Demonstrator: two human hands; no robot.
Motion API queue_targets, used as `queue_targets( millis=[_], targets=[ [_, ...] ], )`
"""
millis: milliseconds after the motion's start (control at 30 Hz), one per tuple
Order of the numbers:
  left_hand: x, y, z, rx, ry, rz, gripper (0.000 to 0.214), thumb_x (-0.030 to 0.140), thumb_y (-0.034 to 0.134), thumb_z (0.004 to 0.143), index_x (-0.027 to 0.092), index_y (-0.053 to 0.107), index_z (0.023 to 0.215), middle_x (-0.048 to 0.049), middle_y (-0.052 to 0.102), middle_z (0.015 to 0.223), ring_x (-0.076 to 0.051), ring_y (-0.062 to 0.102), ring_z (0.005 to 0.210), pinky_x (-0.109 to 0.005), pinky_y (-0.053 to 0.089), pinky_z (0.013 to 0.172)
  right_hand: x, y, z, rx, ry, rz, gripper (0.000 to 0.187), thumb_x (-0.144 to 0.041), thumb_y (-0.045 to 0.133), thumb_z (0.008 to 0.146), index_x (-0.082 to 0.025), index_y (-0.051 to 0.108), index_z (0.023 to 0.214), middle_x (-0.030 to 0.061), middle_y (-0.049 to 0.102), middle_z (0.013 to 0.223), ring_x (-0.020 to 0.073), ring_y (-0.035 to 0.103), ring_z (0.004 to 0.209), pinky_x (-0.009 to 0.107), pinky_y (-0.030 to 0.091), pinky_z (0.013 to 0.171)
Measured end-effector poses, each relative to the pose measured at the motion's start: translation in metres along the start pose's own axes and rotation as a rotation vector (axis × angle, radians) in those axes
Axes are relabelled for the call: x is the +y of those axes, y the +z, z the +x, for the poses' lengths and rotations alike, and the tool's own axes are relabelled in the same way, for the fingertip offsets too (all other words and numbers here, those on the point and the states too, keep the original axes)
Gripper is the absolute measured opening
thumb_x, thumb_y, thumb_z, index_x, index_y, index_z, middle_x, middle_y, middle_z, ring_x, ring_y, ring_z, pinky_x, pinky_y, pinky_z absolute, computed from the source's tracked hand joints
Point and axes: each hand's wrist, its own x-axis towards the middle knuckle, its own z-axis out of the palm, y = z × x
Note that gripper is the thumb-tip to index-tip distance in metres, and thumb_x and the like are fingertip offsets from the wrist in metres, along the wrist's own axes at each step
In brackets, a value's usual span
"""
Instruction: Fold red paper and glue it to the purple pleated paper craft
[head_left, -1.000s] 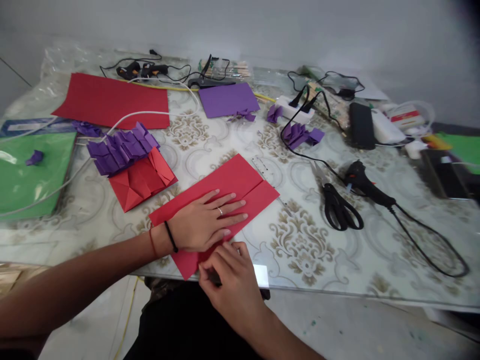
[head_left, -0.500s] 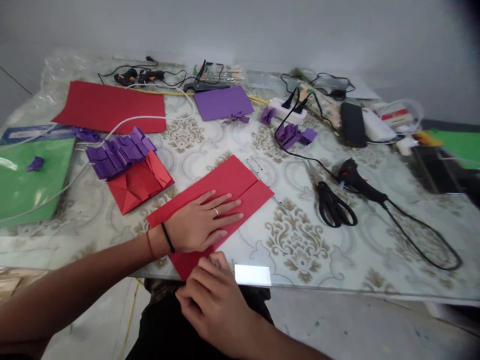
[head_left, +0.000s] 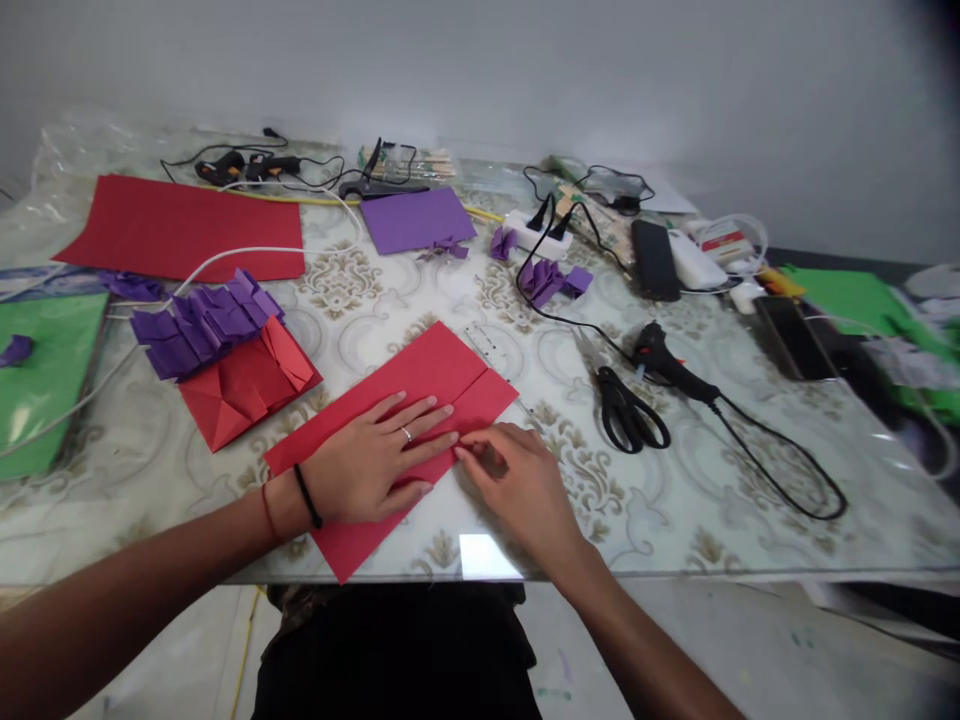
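Observation:
A folded sheet of red paper (head_left: 450, 360) lies slantwise on the table in front of me, with a crease line near its right end. My left hand (head_left: 367, 460) rests flat on it, fingers spread, a ring on one finger. At the paper's near right edge, beside the left fingertips, my right hand (head_left: 517, 480) is closed, thumb and forefinger pinching the edge. Left of the sheet sits a folded red paper piece (head_left: 247, 385), partly under a pleated purple paper strip (head_left: 206, 325). A clear ruler (head_left: 487, 345) shows just past the sheet's far edge.
Black scissors (head_left: 628, 412) and a corded glue gun (head_left: 671, 365) lie to the right. Farther back are a white power strip (head_left: 536, 235), purple paper (head_left: 416, 220) and large red paper (head_left: 187, 230). A white cable (head_left: 255, 248) crosses the left side, near green sheets (head_left: 45, 400).
My right hand has moved up and right from the table's front edge to the red sheet's near right edge. My left hand stays flat on the sheet. The view has shifted rightward.

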Motion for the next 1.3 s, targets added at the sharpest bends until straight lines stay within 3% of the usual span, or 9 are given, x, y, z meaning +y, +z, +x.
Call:
queue_targets(
  millis=[233,500,800,1000,1167,1300],
  targets=[
    [0.0,-0.002,0.0,-0.006,-0.007,-0.01,0.063,0.044,0.049,0.109,0.022,0.038,0.166,-0.0107,0.028,0.177,-0.032,0.027,0.164,-0.059,0.022,0.133,0.033,-0.019,0.019,0.015,0.081,-0.032,0.015,-0.027,0.062,0.097,-0.023,0.072,0.086,0.0025,0.074,0.083,0.022,0.064,0.073,0.04,0.043,0.082],
    [0.001,-0.007,0.001,-0.014,-0.018,-0.015,0.059,0.041,0.051,0.107,0.02,0.045,0.162,-0.0116,0.033,0.175,-0.033,0.03,0.162,-0.058,0.023,0.132,0.065,-0.034,0.038,0.043,0.174,-0.018,0.017,-0.031,0.064,0.092,-0.022,0.072,0.081,0.0009,0.069,0.067,0.0191,0.059,0.059,0.033,0.042,0.063],
    [0.01,-0.006,0.021,0.016,-0.064,0.059,0.046,0.045,0.059,0.102,0.014,0.067,0.135,-0.0213,0.058,0.153,-0.041,0.048,0.148,-0.062,0.03,0.127,0.095,-0.044,0.054,0.121,0.134,-0.08,0.016,-0.031,0.063,0.093,-0.021,0.072,0.085,0.0065,0.072,0.079,0.0235,0.064,0.068,0.038,0.05,0.071],
    [0.005,0.006,0.024,0.055,0.028,0.016,0.063,0.038,0.055,0.104,0.022,0.042,0.163,-0.014,0.03,0.176,-0.033,0.025,0.164,-0.057,0.02,0.133,0.086,-0.036,0.052,0.07,-0.044,-0.061,0.024,-0.032,0.059,0.099,-0.024,0.078,0.111,0.0099,0.074,0.113,0.0292,0.066,0.11,0.047,0.052,0.102],
    [0.004,0.009,0.02,0.043,0.004,0.01,0.062,0.043,0.05,0.107,0.021,0.04,0.164,-0.0119,0.028,0.176,-0.031,0.024,0.165,-0.055,0.017,0.134,0.094,-0.04,0.059,0.09,-0.051,-0.089,0.029,-0.029,0.055,0.101,-0.023,0.078,0.118,0.0129,0.072,0.119,0.0325,0.063,0.115,0.055,0.05,0.107],
    [0.005,0.009,0.02,0.045,-0.021,0.039,0.068,0.048,0.049,0.108,0.017,0.033,0.167,-0.014,0.026,0.177,-0.031,0.023,0.165,-0.053,0.018,0.134,0.086,-0.038,0.055,0.085,-0.065,-0.089,0.027,-0.029,0.057,0.102,-0.02,0.077,0.118,0.0134,0.072,0.118,0.0312,0.065,0.114,0.053,0.052,0.106]
  ],
)
